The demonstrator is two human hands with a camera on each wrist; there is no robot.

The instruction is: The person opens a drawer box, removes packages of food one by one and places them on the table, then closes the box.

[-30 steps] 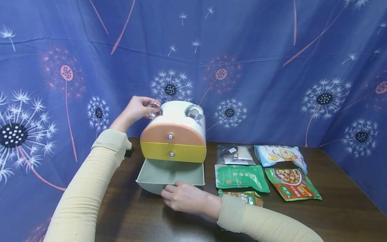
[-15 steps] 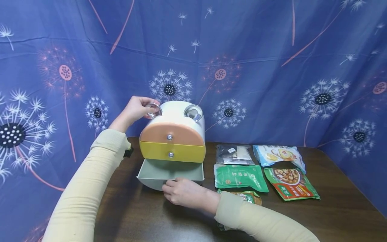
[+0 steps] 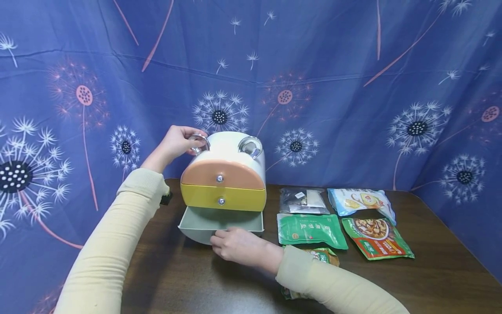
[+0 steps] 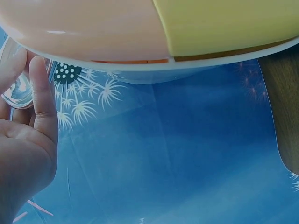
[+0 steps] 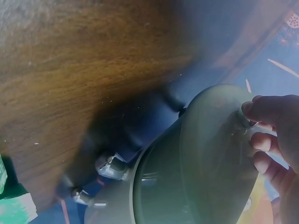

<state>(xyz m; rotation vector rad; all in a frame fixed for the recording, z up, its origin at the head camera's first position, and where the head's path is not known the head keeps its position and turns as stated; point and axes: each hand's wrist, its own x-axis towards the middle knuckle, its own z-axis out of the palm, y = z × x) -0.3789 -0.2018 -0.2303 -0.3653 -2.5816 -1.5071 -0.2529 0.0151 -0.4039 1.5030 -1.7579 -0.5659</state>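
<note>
A small white drawer cabinet (image 3: 226,143) stands on the table, with an orange drawer (image 3: 205,173) on top and a yellow drawer (image 3: 200,196) below it, both pushed in. Under them the pale green drawer (image 3: 196,221) sticks out, and no contents show inside. My left hand (image 3: 177,141) grips the shiny silver ear (image 4: 21,91) at the cabinet's top left, thumb and fingers round its rim. At the green drawer's front is my right hand (image 3: 243,247), pinching its small round knob (image 5: 244,117) between thumb and fingers; the head view hides this knob.
Several food packets lie right of the cabinet: a clear-grey bag (image 3: 292,201), a green pouch (image 3: 310,231), a blue-white bag (image 3: 362,201) and a red-green packet (image 3: 378,240). Another packet (image 3: 327,256) is partly under the right sleeve. A blue dandelion-print curtain (image 3: 337,87) hangs behind the table (image 3: 176,283).
The green drawer has slid a little inward, toward the cabinet, with my right hand moving along at its knob. My left hand stays on the silver ear.
</note>
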